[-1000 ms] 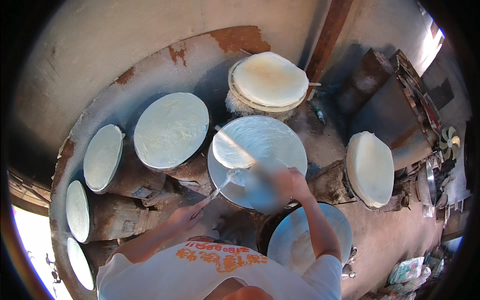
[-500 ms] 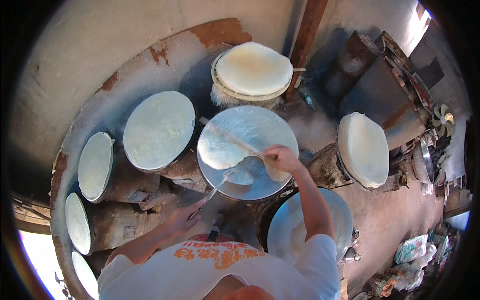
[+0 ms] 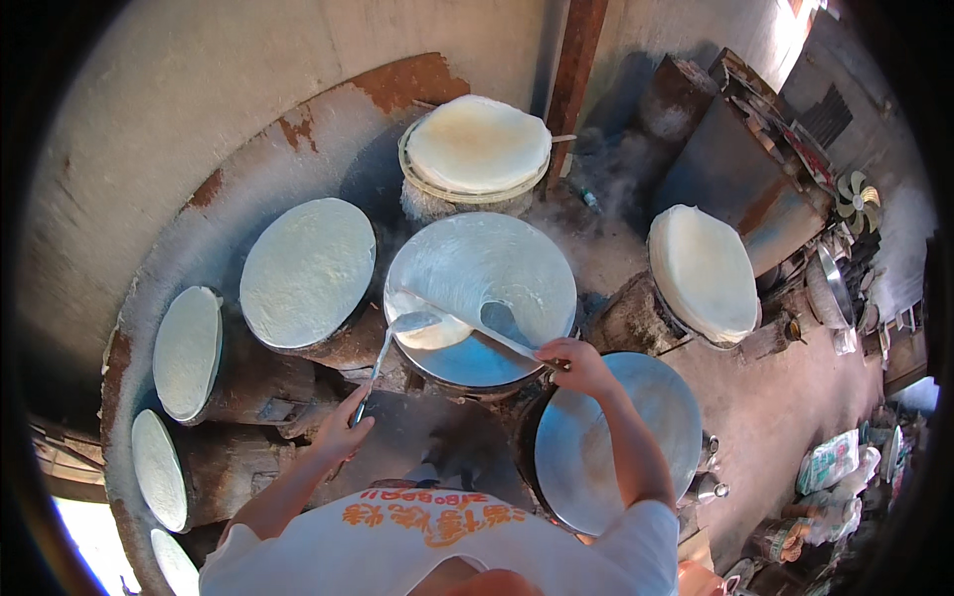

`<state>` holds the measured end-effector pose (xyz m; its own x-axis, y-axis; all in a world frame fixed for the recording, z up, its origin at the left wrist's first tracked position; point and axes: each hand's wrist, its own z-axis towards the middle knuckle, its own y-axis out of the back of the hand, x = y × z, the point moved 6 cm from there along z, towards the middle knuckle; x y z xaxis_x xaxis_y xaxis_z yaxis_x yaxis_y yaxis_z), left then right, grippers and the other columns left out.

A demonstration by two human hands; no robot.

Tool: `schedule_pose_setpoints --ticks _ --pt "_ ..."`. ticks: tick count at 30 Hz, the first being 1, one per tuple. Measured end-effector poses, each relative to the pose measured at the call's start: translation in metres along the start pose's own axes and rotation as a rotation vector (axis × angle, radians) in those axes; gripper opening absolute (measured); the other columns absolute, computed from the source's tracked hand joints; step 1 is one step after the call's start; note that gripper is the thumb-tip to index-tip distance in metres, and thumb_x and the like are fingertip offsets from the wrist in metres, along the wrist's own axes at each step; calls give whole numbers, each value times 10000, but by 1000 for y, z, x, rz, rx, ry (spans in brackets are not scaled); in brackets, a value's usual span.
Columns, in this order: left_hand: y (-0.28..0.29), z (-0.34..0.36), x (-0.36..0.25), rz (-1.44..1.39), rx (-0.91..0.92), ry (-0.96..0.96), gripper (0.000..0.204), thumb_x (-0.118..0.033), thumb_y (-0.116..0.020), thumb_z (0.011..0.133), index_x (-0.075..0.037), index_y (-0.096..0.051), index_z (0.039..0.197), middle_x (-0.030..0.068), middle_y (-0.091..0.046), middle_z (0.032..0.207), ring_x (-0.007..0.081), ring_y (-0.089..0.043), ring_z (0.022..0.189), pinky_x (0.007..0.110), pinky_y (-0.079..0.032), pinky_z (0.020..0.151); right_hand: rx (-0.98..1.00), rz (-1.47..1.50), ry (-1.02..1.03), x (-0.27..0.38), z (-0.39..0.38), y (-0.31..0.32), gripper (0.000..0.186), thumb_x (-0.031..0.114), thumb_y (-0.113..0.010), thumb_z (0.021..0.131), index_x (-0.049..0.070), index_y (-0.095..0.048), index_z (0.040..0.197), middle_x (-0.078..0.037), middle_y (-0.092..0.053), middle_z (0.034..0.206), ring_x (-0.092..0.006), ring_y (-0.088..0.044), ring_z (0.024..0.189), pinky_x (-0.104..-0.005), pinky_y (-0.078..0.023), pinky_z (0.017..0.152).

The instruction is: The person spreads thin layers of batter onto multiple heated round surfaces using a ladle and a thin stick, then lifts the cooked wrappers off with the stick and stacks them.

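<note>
In front of me is a round metal griddle [image 3: 492, 370] with thin white batter [image 3: 462, 253] smeared over most of it. A thicker pool of batter lies at its near-left side, and bare metal shows near the middle and along the near edge. My right hand [image 3: 576, 368], closed, grips one end of a long flat spreader [image 3: 492, 336] that slants across the griddle with its far end in the batter. The handle of a metal ladle [image 3: 382, 360] is in my closed left hand [image 3: 343, 431]; its bowl is at the griddle's left rim, beside the spreader's far end.
Several batter-coated round griddles, one of them large [image 3: 310, 273], stand in an arc at the left. A stack of thin round sheets [image 3: 479, 144] rests behind, another stack [image 3: 703, 273] at the right. Near my right forearm is an uncoated griddle [image 3: 621, 447].
The spreader has swung round toward me, and the batter now covers much more of the griddle. My left hand has moved the ladle left, to the rim.
</note>
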<state>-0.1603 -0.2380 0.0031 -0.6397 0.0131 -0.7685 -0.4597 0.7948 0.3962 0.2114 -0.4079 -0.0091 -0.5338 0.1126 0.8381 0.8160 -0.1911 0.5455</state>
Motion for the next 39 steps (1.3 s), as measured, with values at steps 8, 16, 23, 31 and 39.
schedule_pose_setpoints --ticks 8,16,23,31,39 --pt "-5 -4 -20 -230 156 -115 612 -90 -543 918 -183 -275 1460 -28 -352 548 74 -387 390 254 -328 364 -332 -286 74 22 -60 -50 400 -87 -613 663 80 -681 1020 -102 -650 982 -200 -617 882 -299 -493 688" --pt "69 6 -83 -793 309 -229 613 -125 -456 960 -259 -162 1481 -34 -350 607 45 -312 403 207 -278 353 -566 1081 -323 95 84 -272 328 116 -521 934 49 -390 1227 -113 -637 918 -114 -533 518 -224 -394 426" --pt "141 -15 -41 -865 382 -290 611 -95 -448 957 -261 -176 1479 -26 -369 622 33 -331 396 188 -298 332 -1044 1203 -384 100 120 -375 206 174 -454 971 111 -381 1153 -22 -472 714 -76 -360 420 -237 -297 356" --pt "155 -33 -39 -797 515 -327 664 -125 -465 960 -260 -87 1490 -23 -359 601 39 -332 412 196 -311 354 -1386 924 -449 91 67 -313 225 146 -438 965 120 -415 1187 -19 -458 721 -92 -364 417 -229 -301 344" --pt "157 -33 -35 -737 472 -357 654 -108 -483 948 -261 -140 1483 -26 -350 584 40 -327 404 199 -297 348 -966 844 -642 109 23 -363 317 169 -505 951 150 -466 1264 -20 -529 693 -94 -408 435 -253 -343 366"
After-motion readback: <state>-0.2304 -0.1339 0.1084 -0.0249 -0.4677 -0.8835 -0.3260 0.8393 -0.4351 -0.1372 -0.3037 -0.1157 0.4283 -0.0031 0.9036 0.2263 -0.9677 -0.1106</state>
